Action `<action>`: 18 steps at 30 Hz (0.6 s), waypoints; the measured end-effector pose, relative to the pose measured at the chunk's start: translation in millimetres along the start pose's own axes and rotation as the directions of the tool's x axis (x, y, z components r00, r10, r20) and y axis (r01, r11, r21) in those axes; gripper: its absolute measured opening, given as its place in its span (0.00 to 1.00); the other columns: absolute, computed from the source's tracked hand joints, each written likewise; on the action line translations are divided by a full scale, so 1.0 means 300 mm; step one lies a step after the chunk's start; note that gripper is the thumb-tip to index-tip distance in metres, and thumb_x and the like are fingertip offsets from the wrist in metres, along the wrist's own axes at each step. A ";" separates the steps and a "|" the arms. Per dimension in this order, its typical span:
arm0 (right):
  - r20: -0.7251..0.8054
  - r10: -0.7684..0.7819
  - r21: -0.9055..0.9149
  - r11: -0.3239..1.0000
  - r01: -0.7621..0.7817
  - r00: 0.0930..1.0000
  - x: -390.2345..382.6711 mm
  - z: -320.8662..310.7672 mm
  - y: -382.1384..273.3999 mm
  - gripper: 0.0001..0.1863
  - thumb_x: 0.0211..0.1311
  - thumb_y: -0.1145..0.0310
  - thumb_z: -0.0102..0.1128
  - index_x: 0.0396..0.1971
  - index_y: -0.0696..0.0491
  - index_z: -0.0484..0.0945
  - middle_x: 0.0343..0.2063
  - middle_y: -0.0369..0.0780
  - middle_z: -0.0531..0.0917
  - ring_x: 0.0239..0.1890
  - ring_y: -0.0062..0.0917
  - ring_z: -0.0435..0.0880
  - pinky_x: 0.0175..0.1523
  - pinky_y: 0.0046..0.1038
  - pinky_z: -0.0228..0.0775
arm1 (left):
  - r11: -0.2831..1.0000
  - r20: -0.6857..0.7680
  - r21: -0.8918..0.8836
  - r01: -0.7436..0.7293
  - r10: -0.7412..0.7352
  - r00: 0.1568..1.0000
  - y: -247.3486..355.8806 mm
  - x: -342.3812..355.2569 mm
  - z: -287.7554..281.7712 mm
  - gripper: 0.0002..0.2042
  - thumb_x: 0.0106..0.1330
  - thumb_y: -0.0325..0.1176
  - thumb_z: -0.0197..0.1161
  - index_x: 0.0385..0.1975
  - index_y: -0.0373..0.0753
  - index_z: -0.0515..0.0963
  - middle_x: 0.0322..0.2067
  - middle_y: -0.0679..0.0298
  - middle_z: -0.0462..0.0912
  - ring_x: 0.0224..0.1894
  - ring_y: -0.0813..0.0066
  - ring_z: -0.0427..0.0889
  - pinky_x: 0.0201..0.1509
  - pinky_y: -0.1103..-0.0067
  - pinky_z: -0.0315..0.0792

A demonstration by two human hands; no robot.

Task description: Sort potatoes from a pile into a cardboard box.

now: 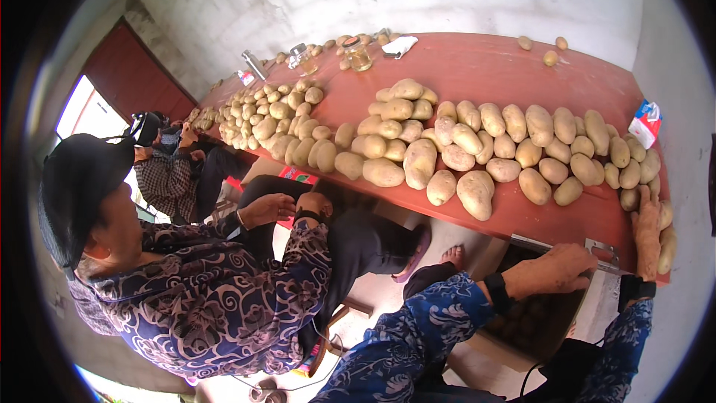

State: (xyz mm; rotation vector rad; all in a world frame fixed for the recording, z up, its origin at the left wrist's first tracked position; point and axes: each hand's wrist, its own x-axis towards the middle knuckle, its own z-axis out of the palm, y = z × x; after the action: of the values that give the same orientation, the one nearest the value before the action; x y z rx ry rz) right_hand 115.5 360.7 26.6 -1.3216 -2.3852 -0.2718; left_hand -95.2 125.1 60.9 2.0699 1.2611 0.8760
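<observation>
My left hand, fingers loosely bent with nothing visible in them, hovers over a cardboard box below the table edge. Dim shapes like potatoes lie in the box. Close to those fingers is a metal latch on the table's edge. My right hand is stretched out on the right end of the table, fingers extended against the potatoes there. Rows of large potatoes cover the red table in front of me, with bigger ones along the near edge.
A person in a patterned shirt sits at my left, hands over their lap; another person sits farther along. Smaller potatoes are heaped on the left. Glass jars, a flask and a red-white packet stand on the table.
</observation>
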 end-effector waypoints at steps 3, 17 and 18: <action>0.023 0.056 0.043 0.997 -0.057 0.998 0.021 0.021 0.035 0.32 0.43 0.84 0.61 0.54 0.51 0.71 0.48 0.49 0.77 0.53 0.49 0.73 0.61 0.44 0.66 | 0.999 0.014 0.014 0.048 -0.049 0.999 -0.007 0.011 -0.013 0.13 0.56 0.32 0.65 0.39 0.36 0.77 0.36 0.52 0.79 0.42 0.49 0.79 0.46 0.60 0.72; 0.389 -0.169 0.912 0.208 -0.353 0.905 -0.054 -0.427 -0.376 0.21 0.39 0.80 0.52 0.39 0.52 0.69 0.41 0.36 0.75 0.44 0.21 0.74 0.47 0.21 0.67 | 0.806 -0.366 -0.586 0.087 -0.359 0.858 -0.021 0.037 -0.010 0.42 0.57 0.43 0.72 0.66 0.32 0.55 0.52 0.44 0.75 0.44 0.62 0.81 0.49 0.70 0.76; 0.425 -0.237 0.904 0.162 -0.396 0.874 -0.069 -0.429 -0.405 0.21 0.39 0.81 0.54 0.39 0.52 0.69 0.42 0.36 0.76 0.44 0.21 0.75 0.48 0.21 0.68 | 0.804 -0.361 -0.590 0.075 -0.346 0.866 -0.021 0.037 -0.011 0.42 0.57 0.43 0.72 0.66 0.32 0.55 0.52 0.44 0.75 0.44 0.62 0.81 0.49 0.70 0.76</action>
State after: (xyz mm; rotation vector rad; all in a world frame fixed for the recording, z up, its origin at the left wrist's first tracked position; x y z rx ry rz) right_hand 54.6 234.3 136.5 -0.7735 -1.9142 1.6562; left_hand -97.4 138.1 61.0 1.2585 1.2359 1.4735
